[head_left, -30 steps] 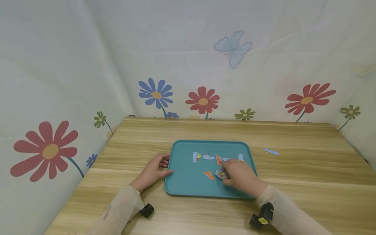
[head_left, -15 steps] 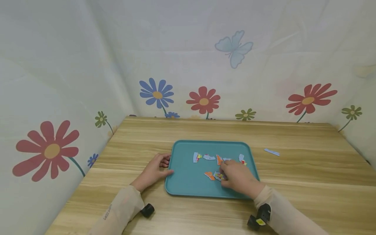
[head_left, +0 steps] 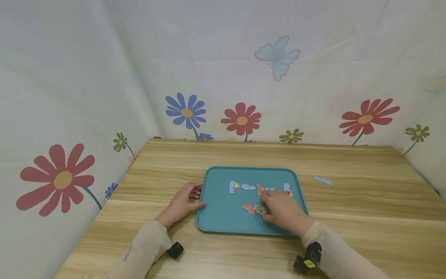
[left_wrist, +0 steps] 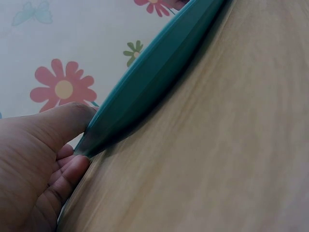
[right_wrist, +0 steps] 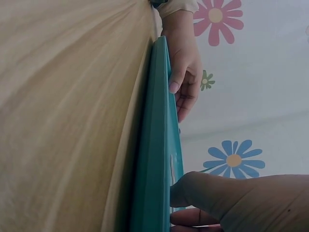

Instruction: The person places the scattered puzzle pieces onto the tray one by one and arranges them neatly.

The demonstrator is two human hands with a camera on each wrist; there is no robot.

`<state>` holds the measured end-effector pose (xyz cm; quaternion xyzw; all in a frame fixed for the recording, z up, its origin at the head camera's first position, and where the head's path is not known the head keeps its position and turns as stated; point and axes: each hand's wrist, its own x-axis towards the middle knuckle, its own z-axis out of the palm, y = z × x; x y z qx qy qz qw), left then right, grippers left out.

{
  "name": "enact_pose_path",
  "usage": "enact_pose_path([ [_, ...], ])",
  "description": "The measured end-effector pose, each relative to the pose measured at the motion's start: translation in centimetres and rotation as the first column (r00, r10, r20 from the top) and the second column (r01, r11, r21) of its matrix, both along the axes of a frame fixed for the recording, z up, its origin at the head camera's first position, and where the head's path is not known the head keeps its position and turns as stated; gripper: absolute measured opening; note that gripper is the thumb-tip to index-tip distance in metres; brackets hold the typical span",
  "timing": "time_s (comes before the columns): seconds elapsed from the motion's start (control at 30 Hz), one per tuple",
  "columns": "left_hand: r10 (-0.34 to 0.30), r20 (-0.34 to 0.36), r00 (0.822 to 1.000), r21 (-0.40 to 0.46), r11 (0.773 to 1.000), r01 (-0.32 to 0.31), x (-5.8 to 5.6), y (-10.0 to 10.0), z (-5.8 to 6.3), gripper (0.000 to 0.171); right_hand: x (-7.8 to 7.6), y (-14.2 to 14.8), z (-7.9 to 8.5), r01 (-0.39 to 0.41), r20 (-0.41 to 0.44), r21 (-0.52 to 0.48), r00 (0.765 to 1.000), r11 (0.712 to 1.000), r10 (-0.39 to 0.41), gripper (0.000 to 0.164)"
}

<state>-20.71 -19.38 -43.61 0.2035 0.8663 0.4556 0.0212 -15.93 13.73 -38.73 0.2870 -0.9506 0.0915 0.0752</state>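
My left hand [head_left: 182, 201] grips the left rim of the teal tray [head_left: 223, 223], thumb over the rim and fingers curled at its outer side, as the left wrist view shows. My right hand [head_left: 283, 211] pinches a colourful jagged-edged puzzle piece [head_left: 259, 209] flat on the tray, and its fingertips partly cover it. This piece lies against an orange puzzle piece [head_left: 249, 209] on its left. Farther back sit a blue-and-yellow piece [head_left: 233, 187], a pale piece [head_left: 248, 186], an orange piece [head_left: 260, 190] and a blue-and-red piece [head_left: 287, 188]. Another pale piece is half hidden behind my right hand.
A narrow pale-blue strip [head_left: 322, 180] lies on the wooden table [head_left: 366, 201], right of the tray. Behind the table hangs a flower-printed cloth [head_left: 209, 69]. Black wrist cameras sit on both sleeves.
My right hand has slid the colourful piece slightly left, closing the gap to the orange piece. The hand has held still over the last half second. My left hand has stayed on the rim.
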Motion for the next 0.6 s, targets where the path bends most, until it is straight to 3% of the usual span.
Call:
enact_pose_path([
  [0.6,0.018,0.018,1.000,-0.015,1.000,-0.017,-0.03,0.05,0.11,0.066,-0.16,0.36,0.29,0.017,0.011,-0.005,1.000,1.000,-0.017,0.018],
])
